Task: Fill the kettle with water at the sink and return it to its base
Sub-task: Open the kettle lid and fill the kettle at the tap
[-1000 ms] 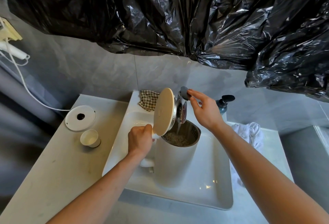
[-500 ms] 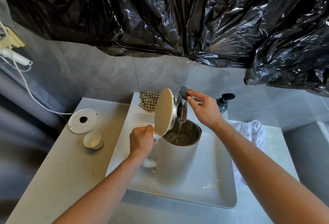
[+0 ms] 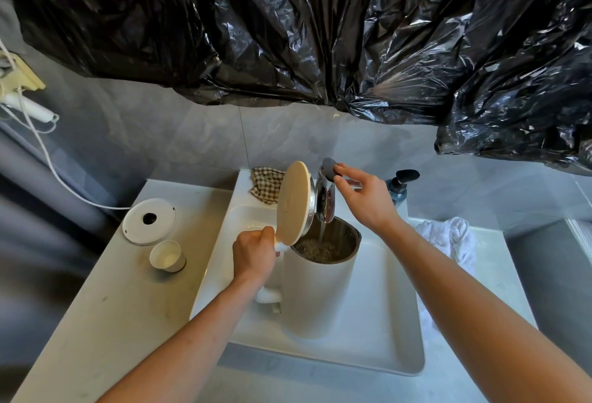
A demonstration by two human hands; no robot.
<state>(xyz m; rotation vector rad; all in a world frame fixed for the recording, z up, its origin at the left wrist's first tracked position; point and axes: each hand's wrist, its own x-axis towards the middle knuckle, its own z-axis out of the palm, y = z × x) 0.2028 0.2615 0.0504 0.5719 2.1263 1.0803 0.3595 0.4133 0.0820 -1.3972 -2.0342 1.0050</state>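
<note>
Two bare hands work at the sink [image 3: 397, 361]. The left hand [image 3: 254, 256] is wrapped tight around the handle of the white kettle [image 3: 317, 293]. The kettle stands upright inside the sink, right under the shiny tap [image 3: 325, 200]. Its round lid [image 3: 293, 204] is flipped up and stands on its edge, just beside the tap. A thin stream of water [image 3: 322, 232] runs from the tap down into the open kettle, and the water inside looks bubbly.

The right hand [image 3: 368, 200] is up at the top of the tap. Its fingers [image 3: 344, 175] pinch the dark tap lever [image 3: 329, 168].

On the table [image 3: 96, 322], left of the sink, sits the round white kettle base [image 3: 149, 221] with a dark hole in the middle. A white cord [image 3: 48, 162] runs from it up to the wall. A small white cup [image 3: 167, 256] stands near the base, a little closer to the camera.

A checked cloth [image 3: 266, 184] lies on the back edge of the sink. A soap bottle [image 3: 400, 187] with a dark pump stands behind the right hand, and a white towel [image 3: 448, 237] is bunched up to the right of the sink. Shiny black plastic [image 3: 320, 34] hangs over the wall above.
</note>
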